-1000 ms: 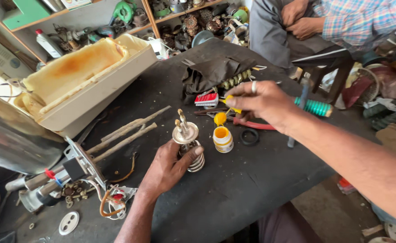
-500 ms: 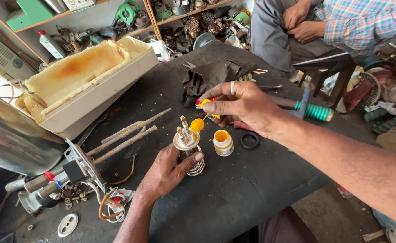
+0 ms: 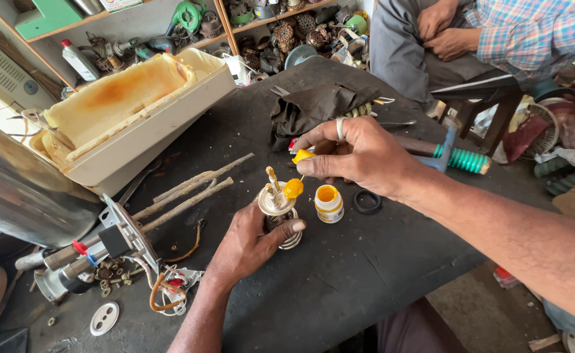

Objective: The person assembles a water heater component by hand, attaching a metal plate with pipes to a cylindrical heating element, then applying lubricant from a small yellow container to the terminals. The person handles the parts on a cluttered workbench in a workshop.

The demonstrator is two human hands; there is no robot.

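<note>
The left hand (image 3: 251, 238) is closed around a small metal heater part with a round flange and two upright pins (image 3: 276, 202), and holds it standing on the black-covered bench (image 3: 340, 287), approx. in the middle. The thumb lies across the coil at the bottom of the part.

The right hand (image 3: 359, 157), w/ a ring on one finger, pinches a yellow cap with a thin brush stem (image 3: 302, 157) between thumb and fingers. The yellow wet tip (image 3: 293, 188) of the brush touches the flange just beside the pins.

A small open white jar of yellow paste (image 3: 328, 202) stands on the bench just to the right of the part, and a black rubber ring (image 3: 367, 201) lies near the jar.

To the left lie two long scaled rods (image 3: 189, 196), and behind them a cream plastic casing w/ rust stains (image 3: 131, 111). A tool with a green ribbed handle (image 3: 464, 159) lies behind the right wrist. Another person sits at the far side, hands folded.
</note>
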